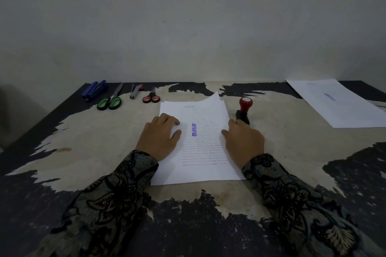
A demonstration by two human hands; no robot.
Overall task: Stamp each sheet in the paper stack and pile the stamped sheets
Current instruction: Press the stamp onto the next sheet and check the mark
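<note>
Now I am resting my left hand flat on the left side of the paper stack, fingers relaxed and spread over the top sheet, pressing it down near the middle of the table. My right hand is lying at the right edge of the same stack, its grip pinching the edge of the top sheet, whose far right corner is lifting clear of the sheets beneath. That sheet is carrying a blue APPROVED mark running along its middle. The stamp, red-knobbed on a black base, is standing upright just beside the stack's right edge, close to my right fingertips. The pile of stamped sheets is lying at the far right corner of the table, well apart from the stack, a faint blue mark showing on top. Along the far left edge are lying a blue stapler, green-handled scissors, a small staple remover and red-handled scissors.
</note>
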